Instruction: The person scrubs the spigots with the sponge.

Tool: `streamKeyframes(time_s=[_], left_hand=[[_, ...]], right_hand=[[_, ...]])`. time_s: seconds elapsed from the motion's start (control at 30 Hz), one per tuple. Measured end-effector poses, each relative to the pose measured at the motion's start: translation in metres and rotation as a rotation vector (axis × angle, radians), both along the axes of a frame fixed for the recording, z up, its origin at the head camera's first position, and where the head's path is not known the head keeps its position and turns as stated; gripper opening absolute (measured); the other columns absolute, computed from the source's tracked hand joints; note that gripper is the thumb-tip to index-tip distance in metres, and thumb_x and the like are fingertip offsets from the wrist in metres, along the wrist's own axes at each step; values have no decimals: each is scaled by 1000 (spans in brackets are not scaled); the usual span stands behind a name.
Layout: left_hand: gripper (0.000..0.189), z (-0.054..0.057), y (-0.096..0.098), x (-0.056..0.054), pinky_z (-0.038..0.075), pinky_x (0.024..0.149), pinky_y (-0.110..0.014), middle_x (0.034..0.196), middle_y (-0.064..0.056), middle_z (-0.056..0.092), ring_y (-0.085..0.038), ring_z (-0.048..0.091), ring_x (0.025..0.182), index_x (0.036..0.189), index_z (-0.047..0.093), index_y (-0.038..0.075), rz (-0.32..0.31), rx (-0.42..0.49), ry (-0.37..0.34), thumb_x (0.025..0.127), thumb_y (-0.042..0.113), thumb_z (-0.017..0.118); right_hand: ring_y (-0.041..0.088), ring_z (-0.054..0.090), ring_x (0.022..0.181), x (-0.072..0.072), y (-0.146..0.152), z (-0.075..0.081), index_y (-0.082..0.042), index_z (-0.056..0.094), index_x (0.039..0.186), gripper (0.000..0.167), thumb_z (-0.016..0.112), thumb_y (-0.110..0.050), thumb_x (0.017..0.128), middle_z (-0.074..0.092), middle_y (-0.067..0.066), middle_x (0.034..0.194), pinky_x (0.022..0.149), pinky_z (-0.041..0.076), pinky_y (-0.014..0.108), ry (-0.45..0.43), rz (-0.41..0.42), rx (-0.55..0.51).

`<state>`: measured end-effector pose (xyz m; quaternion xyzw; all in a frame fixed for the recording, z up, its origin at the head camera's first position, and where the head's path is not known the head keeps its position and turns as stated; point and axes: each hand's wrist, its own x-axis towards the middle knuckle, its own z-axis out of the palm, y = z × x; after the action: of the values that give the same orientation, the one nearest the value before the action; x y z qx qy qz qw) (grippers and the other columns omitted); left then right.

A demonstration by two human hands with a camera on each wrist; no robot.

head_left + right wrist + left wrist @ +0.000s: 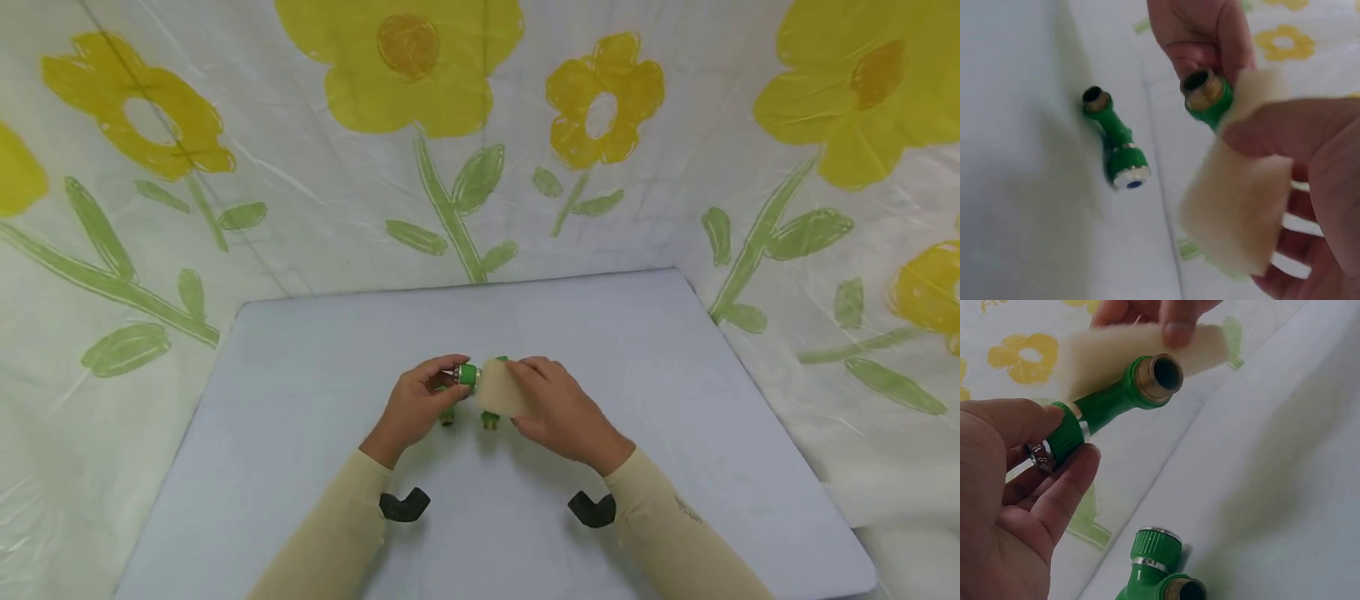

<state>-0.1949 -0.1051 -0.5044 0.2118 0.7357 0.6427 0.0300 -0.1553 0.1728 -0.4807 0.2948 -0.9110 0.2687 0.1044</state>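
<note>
My left hand [408, 410] grips a green angle valve [1107, 412] by its ribbed knob, thumb on one side and fingers on the other. The valve's brass threaded outlet faces the left wrist camera. A pale cream sponge pad [500, 390] is held in my right hand [562, 408], thumb on its near face and fingers behind. The pad lies along the valve's body and hides part of it in the head view. On the table below, near my left hand, lies a second green valve [1114, 140] with a brass end and a silver-capped knob.
The white table [315, 350] spreads around both hands. A plastic sheet with yellow flowers [420, 50] hangs behind and along the sides. Black curved pieces [405, 505] show at both wrists, by the beige sleeves [330, 533].
</note>
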Motion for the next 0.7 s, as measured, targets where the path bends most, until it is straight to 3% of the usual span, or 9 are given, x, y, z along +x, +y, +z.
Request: streamKeyframes(time_s=[0.1, 0.17, 0.23, 0.33, 0.47, 0.53, 0.7], left_hand=[[40, -1, -1, 0, 60, 77, -27, 123, -11, 72, -27, 69, 105, 137, 74, 6, 42, -10, 6, 98, 3, 83], [40, -1, -1, 0, 61, 79, -28, 124, -10, 73, -28, 69, 106, 137, 74, 7, 52, -11, 8, 98, 2, 83], [40, -1, -1, 0, 61, 79, -28, 124, -10, 73, -28, 69, 105, 137, 74, 7, 45, -3, -3, 98, 2, 83], [42, -1, 0, 1, 61, 78, -29, 121, -10, 72, -28, 70, 104, 138, 74, 7, 12, 9, -28, 98, 4, 83], [43, -2, 1, 2, 61, 78, -30, 120, -9, 72, -28, 71, 103, 140, 72, 6, -23, 5, -45, 98, 5, 83], [43, -2, 1, 2, 61, 76, -29, 119, -7, 72, -26, 71, 103, 140, 72, 8, -3, -21, -29, 99, 6, 83], [42, -1, -1, 0, 61, 79, -29, 123, -6, 72, -25, 69, 106, 140, 73, 8, 59, -56, 12, 99, 5, 82]], right_hand=[[28, 55, 128, 5, -2, -3, -4, 55, 156, 78, 92, -14, 88, 57, 9, 144, 99, 57, 44, -11, 118, 7], [28, 56, 127, 5, -4, -4, -4, 56, 156, 79, 93, -14, 87, 57, 10, 144, 99, 57, 44, 7, 145, 11], [29, 56, 127, 3, -5, -4, -4, 56, 155, 79, 94, -15, 86, 57, 11, 143, 100, 56, 45, 37, 111, 19], [32, 56, 125, -3, -4, -4, -2, 55, 155, 82, 96, -15, 85, 58, 13, 142, 101, 55, 48, 69, -9, 5], [34, 56, 125, -9, -1, -4, 0, 55, 155, 80, 95, -14, 87, 58, 14, 140, 101, 54, 50, 40, -97, -43], [33, 55, 126, -8, -1, -5, -1, 54, 156, 80, 94, -15, 88, 57, 13, 142, 100, 54, 49, 14, -71, -40], [29, 54, 129, 0, -4, -4, -4, 54, 157, 79, 94, -14, 89, 56, 9, 144, 103, 55, 46, 2, 91, -1]])
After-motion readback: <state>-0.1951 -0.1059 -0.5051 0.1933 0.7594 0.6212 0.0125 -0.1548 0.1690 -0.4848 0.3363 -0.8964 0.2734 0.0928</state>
